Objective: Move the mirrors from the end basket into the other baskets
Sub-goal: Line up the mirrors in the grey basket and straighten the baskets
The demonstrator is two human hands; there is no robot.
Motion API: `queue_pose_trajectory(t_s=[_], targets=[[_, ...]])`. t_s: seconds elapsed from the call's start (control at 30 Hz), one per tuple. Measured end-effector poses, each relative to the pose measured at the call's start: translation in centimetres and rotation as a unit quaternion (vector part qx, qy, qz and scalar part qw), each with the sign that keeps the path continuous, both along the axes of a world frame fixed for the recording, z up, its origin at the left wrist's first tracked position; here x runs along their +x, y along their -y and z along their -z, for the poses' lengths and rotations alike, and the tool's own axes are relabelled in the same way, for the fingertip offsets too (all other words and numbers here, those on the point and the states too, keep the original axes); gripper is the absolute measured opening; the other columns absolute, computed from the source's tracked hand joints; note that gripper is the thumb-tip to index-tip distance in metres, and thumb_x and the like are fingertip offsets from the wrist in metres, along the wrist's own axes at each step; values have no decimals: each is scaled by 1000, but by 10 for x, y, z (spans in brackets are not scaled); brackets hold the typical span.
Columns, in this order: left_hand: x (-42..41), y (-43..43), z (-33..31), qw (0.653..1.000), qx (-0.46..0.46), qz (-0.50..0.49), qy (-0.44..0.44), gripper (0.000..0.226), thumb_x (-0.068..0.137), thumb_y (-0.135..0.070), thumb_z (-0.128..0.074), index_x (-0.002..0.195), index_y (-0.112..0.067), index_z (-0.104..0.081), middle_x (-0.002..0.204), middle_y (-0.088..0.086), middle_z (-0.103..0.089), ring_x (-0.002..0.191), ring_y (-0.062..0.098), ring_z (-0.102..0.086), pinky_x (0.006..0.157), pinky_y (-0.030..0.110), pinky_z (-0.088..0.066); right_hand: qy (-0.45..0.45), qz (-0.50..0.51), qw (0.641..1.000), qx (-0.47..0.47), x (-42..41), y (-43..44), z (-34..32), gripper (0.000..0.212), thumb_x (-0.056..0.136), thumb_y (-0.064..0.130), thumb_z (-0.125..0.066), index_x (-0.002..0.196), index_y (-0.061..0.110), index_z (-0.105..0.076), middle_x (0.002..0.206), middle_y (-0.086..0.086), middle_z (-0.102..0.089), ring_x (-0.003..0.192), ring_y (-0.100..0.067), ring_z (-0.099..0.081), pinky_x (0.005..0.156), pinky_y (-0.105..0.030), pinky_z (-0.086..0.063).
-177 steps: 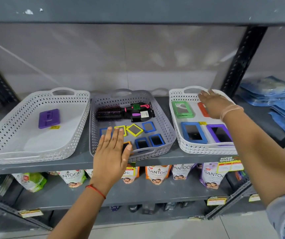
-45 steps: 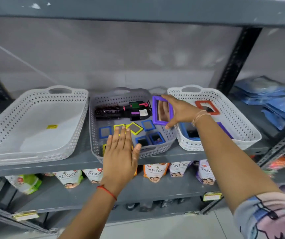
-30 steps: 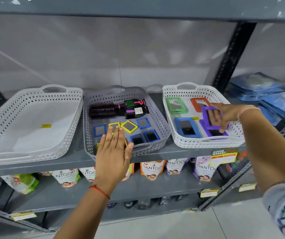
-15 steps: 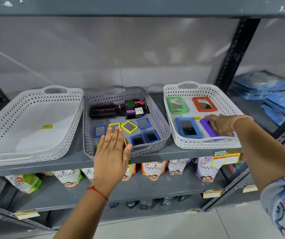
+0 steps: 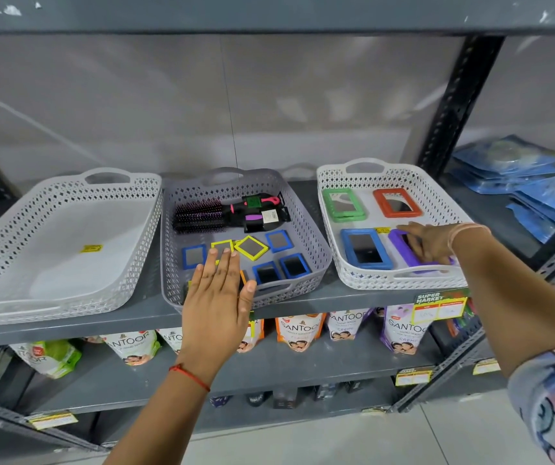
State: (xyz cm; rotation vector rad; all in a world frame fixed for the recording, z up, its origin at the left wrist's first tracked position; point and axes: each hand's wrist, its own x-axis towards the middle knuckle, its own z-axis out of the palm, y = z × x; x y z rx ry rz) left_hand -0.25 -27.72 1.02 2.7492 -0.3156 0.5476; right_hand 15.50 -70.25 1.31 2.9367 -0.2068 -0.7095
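Note:
Three baskets stand in a row on the grey shelf. The left white basket (image 5: 8, 229) holds only a yellow sticker. The middle grey basket (image 5: 316, 250) holds hairbrushes (image 5: 229, 213) and several small blue and yellow mirrors (image 5: 251, 247). The right white basket (image 5: 437, 203) holds green (image 5: 343, 204), orange (image 5: 397, 203), blue (image 5: 365, 248) and purple mirrors (image 5: 400, 245). My right hand (image 5: 430, 245) lies flat on the purple mirrors, fingers spread. My left hand (image 5: 217, 297) rests open and flat on the front rim of the grey basket, holding nothing.
A black perforated upright (image 5: 454, 102) stands behind the right basket. Blue packets (image 5: 531, 182) lie on the shelf to the far right. Santoor hand-wash pouches (image 5: 303, 330) line the shelf below. A price tag (image 5: 438, 305) hangs on the shelf edge.
My right hand carried a purple mirror from the left basket across to the right basket and laid it on the purple one there. The left hand stayed on the grey basket.

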Motion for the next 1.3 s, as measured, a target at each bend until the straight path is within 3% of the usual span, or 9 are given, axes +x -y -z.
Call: queue_pose_trajectory(t_s=[0.13,0.47,0.6,0.7,0.77,0.83,0.9,1.0,1.3], targets=[[0,0,0,1000,0,-1,1,79,87,-55,5,138,-5,-27,147,12,-30,137,20,-4,114,36,-7,-9,-14,1000,23,1,3,6,93,77,16,-70,146,36,-12,155,-5,-24,139,-30,-31,112,-47,-34],[0,0,0,1000,-3,-1,1,81,86,-56,6,137,-4,-30,146,13,-33,137,20,-6,114,38,-9,-15,-4,999,47,-7,-7,-9,96,76,5,-70,148,27,-11,157,-8,-20,141,-31,-26,114,-47,-30],[0,0,-1,1000,-6,3,4,80,87,-55,6,137,-4,-31,145,14,-34,137,21,-6,114,39,-10,12,84,989,121,-27,-22,-39,102,76,-6,-65,148,32,-3,153,-11,-28,134,-33,-36,103,-38,-39],[0,0,-1,1000,-2,3,2,80,87,-55,5,137,-4,-30,146,13,-33,137,21,-5,114,38,-8,144,153,952,222,-41,-33,-51,100,75,15,-76,148,19,-8,151,-15,-33,132,-34,-40,109,-40,-34],[0,0,-1,1000,-2,1,3,80,87,-55,5,137,-4,-30,146,13,-34,136,21,-5,113,38,-8,152,185,936,258,-46,-43,-49,100,70,32,-80,143,8,-16,135,-22,-52,114,-35,-57,104,-42,-41],[1,0,0,1000,-1,1,2,80,87,-55,5,137,-4,-30,146,13,-34,136,21,-5,113,38,-8,119,214,939,241,-52,-54,-41,108,68,41,-79,144,7,-9,118,-23,-63,93,-32,-64,91,-37,-48],[1,0,0,1000,2,1,0,79,87,-55,5,137,-4,-29,146,13,-33,137,21,-5,114,37,-8,119,218,947,204,-56,-60,-33,115,67,46,-77,146,11,-1,118,-23,-62,98,-32,-63,91,-39,-48],[1,0,0,1000,4,2,2,78,87,-54,5,137,-4,-30,145,13,-34,136,21,-5,113,38,-8,146,202,953,170,-59,-66,-28,113,67,39,-79,146,13,-2,130,-22,-54,112,-37,-56,96,-43,-47],[0,1,-1,1000,5,4,-3,77,87,-53,4,138,-5,-28,147,12,-31,137,21,-5,114,36,-7,140,196,960,142,-61,-74,-32,99,73,36,-74,144,11,-10,119,-22,-59,106,-37,-59,92,-43,-50]])
